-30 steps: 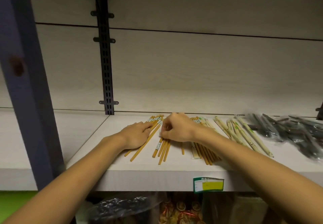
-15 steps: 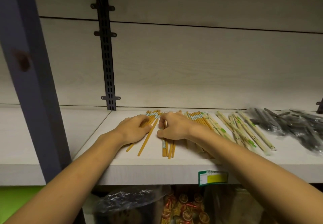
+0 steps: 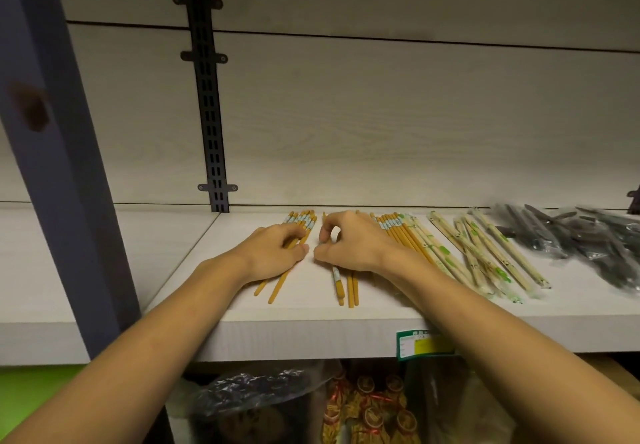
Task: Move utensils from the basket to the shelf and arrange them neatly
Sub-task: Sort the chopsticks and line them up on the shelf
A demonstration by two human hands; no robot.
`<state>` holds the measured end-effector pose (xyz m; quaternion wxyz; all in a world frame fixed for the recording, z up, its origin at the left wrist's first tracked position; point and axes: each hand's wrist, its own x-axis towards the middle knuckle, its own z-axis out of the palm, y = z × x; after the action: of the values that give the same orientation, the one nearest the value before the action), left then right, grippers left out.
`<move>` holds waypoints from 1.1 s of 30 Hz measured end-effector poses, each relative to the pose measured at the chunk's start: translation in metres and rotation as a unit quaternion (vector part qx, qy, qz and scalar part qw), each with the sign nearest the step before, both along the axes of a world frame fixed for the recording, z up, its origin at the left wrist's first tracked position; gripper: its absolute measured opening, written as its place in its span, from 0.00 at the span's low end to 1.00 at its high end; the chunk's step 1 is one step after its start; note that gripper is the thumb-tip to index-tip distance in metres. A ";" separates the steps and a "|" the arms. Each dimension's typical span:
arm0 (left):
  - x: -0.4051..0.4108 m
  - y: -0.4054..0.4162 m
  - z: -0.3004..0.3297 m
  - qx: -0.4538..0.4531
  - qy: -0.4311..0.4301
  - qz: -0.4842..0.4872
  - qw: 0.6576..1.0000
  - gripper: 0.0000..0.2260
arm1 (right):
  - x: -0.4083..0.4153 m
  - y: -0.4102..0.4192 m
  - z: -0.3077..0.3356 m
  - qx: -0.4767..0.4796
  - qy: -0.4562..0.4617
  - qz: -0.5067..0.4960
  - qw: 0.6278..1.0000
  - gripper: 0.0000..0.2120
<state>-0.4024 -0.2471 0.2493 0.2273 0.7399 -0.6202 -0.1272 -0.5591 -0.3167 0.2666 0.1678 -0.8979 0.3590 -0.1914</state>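
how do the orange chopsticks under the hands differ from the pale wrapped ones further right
The orange chopsticks are bare, deep orange wood with small paper bands; the pale wrapped chopsticks are lighter, in clear sleeves with green print. The orange ones have hands on them; the pale ones lie untouched. Both lie flat on the shelf.

Chopsticks (image 3: 349, 287) orange-yellow w/ blue-white bands; wrapped pairs (image 3: 485, 256) pale w/ green print; shelf (image 3: 311, 332) whitish woodgrain; post (image 3: 65, 166) purple-grey.
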 end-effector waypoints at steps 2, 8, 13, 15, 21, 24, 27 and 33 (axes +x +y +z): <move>0.001 -0.002 -0.002 -0.002 0.000 0.002 1.000 0.19 | -0.001 -0.002 -0.001 0.011 -0.003 0.013 1.000 0.08; 0.005 -0.002 -0.005 -0.032 0.019 0.006 0.999 0.15 | -0.007 -0.007 -0.001 0.049 -0.114 0.022 0.992 0.09; 0.011 -0.002 -0.004 -0.110 0.020 0.064 0.992 0.13 | -0.012 -0.004 0.002 -0.050 -0.214 0.074 0.973 0.11; 0.012 -0.001 -0.003 -0.132 0.033 0.084 0.987 0.14 | -0.014 -0.002 0.005 -0.115 -0.325 0.079 0.935 0.09; 0.009 0.001 -0.006 -0.103 0.034 0.048 0.993 0.14 | -0.019 -0.007 0.018 0.034 -0.554 0.022 0.832 0.02; 0.005 0.002 -0.004 -0.101 0.049 0.035 0.993 0.17 | -0.017 -0.008 0.017 0.150 -0.539 0.020 0.828 0.08; 0.003 0.001 -0.003 -0.089 0.079 0.034 0.992 0.21 | -0.009 -0.013 0.006 0.191 -0.422 -0.026 0.886 0.10; -0.002 0.005 -0.001 -0.075 0.091 0.019 0.993 0.23 | -0.002 -0.022 -0.011 0.074 -0.166 -0.086 0.980 0.24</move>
<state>-0.4047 -0.2422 0.2486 0.3401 0.7175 -0.5908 -0.1429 -0.5608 -0.3383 0.2557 0.2737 -0.8046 0.4154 -0.3244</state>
